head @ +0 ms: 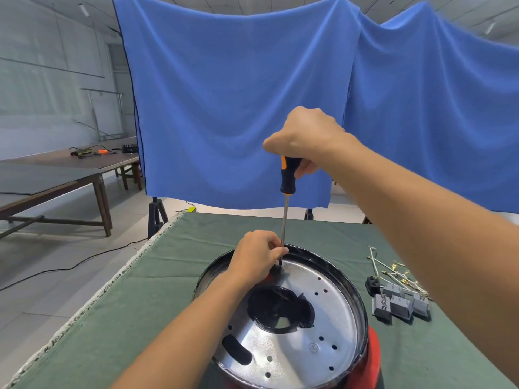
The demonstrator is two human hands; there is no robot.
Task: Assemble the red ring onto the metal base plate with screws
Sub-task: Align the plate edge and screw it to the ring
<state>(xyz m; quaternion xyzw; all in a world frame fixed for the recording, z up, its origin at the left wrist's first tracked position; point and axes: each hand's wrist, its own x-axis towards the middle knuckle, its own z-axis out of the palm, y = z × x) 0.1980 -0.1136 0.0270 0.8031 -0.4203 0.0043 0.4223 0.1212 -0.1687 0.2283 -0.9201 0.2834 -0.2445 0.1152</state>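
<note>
Nearest the camera, the red plastic ring (372,360) shows only as a curved band at the lower right of the round shiny metal base plate (323,313), which seems to sit on top of it on the green cloth-covered table (140,318). The plate has a dark central opening and small holes near its edge. At its far rim the left hand (257,256) has its fingertips pinched around the lower shaft of the screwdriver, probably to steady the tip on a screw; the screw itself is too small to make out. The long screwdriver with a black-and-orange handle (288,178) stands nearly upright, which suits driving straight down. Above, the right hand (306,136) is curled over the handle top, placed to press and turn. To the right lie grey plastic connector blocks (398,304) and loose pale wires (393,272), well apart from the plate. Behind hangs a blue fabric backdrop (238,94)
</note>
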